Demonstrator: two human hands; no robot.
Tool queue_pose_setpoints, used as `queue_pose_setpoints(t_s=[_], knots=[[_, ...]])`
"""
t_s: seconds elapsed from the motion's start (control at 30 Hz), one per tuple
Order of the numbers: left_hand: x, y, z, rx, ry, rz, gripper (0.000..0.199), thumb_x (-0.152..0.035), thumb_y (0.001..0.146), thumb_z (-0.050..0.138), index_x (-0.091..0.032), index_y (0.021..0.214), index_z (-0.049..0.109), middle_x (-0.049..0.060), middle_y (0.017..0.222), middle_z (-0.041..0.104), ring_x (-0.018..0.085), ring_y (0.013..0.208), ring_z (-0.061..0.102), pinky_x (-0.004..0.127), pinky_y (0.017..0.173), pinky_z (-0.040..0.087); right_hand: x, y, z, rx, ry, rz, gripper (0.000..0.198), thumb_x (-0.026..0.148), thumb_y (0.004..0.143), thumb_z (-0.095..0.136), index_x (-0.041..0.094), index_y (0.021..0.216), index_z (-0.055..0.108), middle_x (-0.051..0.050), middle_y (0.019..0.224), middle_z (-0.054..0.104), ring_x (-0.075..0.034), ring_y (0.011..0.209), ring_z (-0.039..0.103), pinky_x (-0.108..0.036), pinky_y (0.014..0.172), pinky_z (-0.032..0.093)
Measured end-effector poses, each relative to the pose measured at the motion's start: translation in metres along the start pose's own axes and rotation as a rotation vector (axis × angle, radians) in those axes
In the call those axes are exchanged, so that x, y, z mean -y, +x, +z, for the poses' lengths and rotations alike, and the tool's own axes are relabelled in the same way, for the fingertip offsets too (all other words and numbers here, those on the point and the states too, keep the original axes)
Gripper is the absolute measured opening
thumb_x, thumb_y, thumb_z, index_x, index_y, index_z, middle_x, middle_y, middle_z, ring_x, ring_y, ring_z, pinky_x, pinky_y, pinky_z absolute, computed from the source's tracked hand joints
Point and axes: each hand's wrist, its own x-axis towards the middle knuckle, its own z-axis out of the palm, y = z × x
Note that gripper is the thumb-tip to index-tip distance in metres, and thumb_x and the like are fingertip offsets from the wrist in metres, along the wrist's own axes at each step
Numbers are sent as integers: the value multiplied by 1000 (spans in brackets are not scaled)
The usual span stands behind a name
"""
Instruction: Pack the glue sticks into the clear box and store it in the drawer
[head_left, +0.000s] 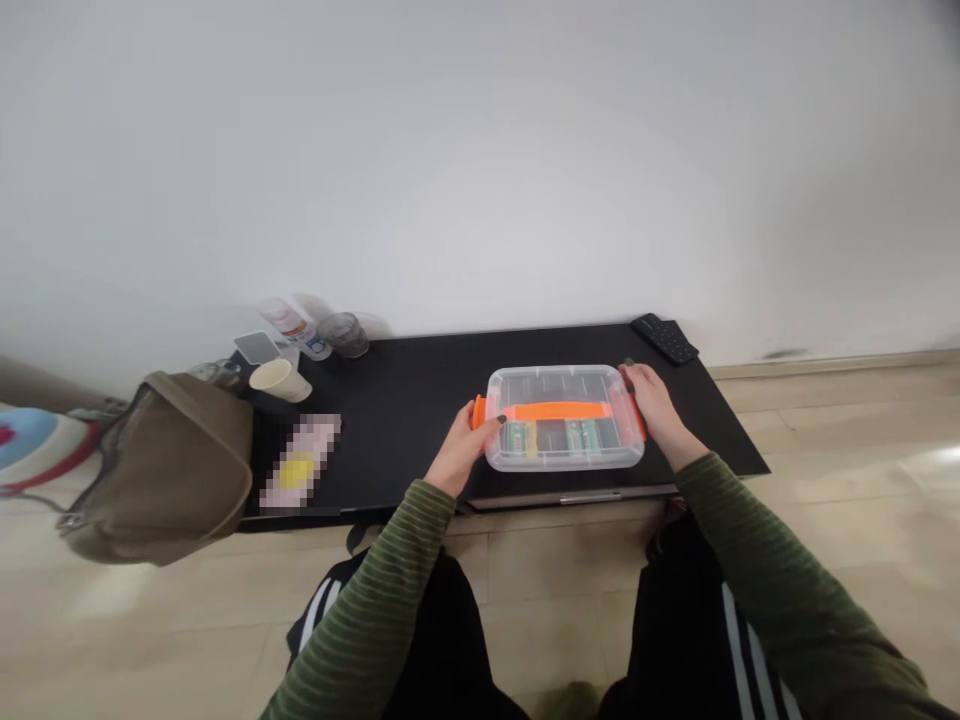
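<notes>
A clear plastic storage box (553, 442) with an orange handle (561, 411) across its lid lies over the black table, lid closed. Its left end is in my left hand (463, 442), thumb on top of the lid and fingers by the orange latch. At the opposite end, my right hand (657, 402) grips the side, partly covering the right latch (639, 418). Green-and-white battery packs (580, 436) show through the lid. I cannot tell whether the box rests fully on the table or is slightly raised.
On the black table (405, 400) are a paper cup (280, 380), a spray can (296, 328), a dark glass (345, 335) and a pixelated pink item (301, 462). A brown bag (169, 470) overhangs the left end. A black keypad-like object (666, 338) lies back right, by the wall.
</notes>
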Motion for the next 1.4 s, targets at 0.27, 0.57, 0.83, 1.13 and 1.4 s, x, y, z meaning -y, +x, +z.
queue_pose_setpoints(t_s=[0.27,0.57,0.83,1.13,1.4], knots=[[3,-9,8,120,-104,-40,58,-38,78,79,-10,126,62,16,110,73,24,99,70,36,91,55,0,-41,-11,301,386,396,28,49,86,64,21,87,66,-4,80,73,-21,78,69,-30,69,57],[13,-3,10,-45,162,150,52,-44,80,71,-12,120,60,12,113,69,24,101,65,38,91,51,13,-54,-17,338,339,439,24,33,81,75,16,97,68,-7,84,75,-19,74,70,-28,64,57],[9,-6,14,-96,326,193,49,-45,86,62,-13,123,57,13,119,64,26,111,61,37,94,48,15,-56,-12,313,204,221,35,43,78,76,19,101,65,-4,91,71,-19,80,67,-27,67,54],[7,-6,15,-97,488,198,48,-41,92,53,-15,132,51,14,127,63,27,117,59,37,100,44,9,-55,-10,277,43,113,47,50,84,67,21,120,59,-8,117,66,-25,105,64,-33,83,55],[10,-5,16,-84,538,232,52,-45,96,48,-17,140,45,15,135,59,27,121,58,37,103,41,14,-56,-10,263,21,117,42,45,84,67,21,118,60,-7,117,67,-24,103,63,-31,82,54]])
